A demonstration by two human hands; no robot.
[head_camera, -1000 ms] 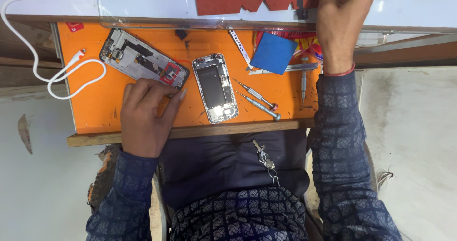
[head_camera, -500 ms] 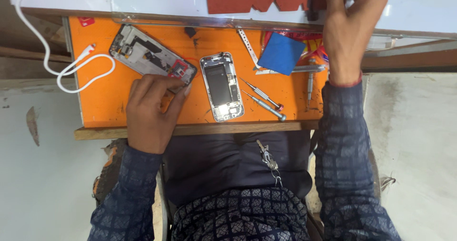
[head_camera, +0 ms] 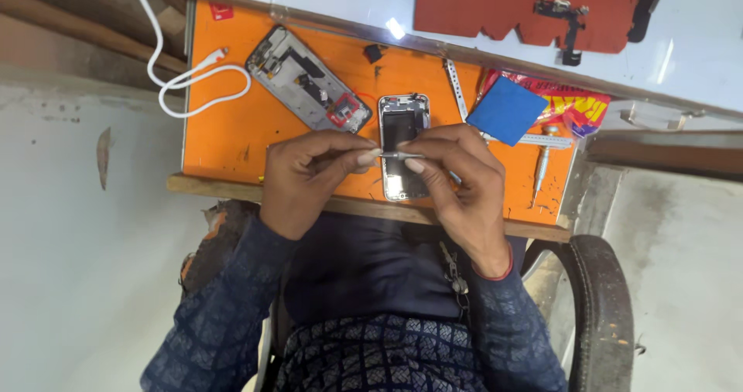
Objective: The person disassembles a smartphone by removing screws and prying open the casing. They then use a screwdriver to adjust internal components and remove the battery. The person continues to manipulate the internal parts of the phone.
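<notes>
Pinching a thin metal tool [head_camera: 398, 155] between them, both hands meet over the near edge of the orange table [head_camera: 224, 129]. The left hand [head_camera: 309, 177] closes its fingertips on one end, the right hand [head_camera: 457, 179] nips the other, and the tool lies level across the opened phone [head_camera: 402, 146].

That tool looks light, stiff and slippery, so a fingertip pinch near the ends suits it. The phone beneath looks fragile: back off, dark innards showing inside a silvery frame. I'd take it by the frame's long edges, never by the exposed parts.

It lies flat, lengthwise away from the person, its near end close to the table's front lip.

Just right, a screwdriver [head_camera: 540, 167] rests beside a blue square pad [head_camera: 507, 110]. Farther left lies a second stripped phone frame [head_camera: 309, 78], tilted, and a white cable [head_camera: 186, 75] loops off the corner. Beyond, a red mat [head_camera: 495, 5] sits on the pale surface.
</notes>
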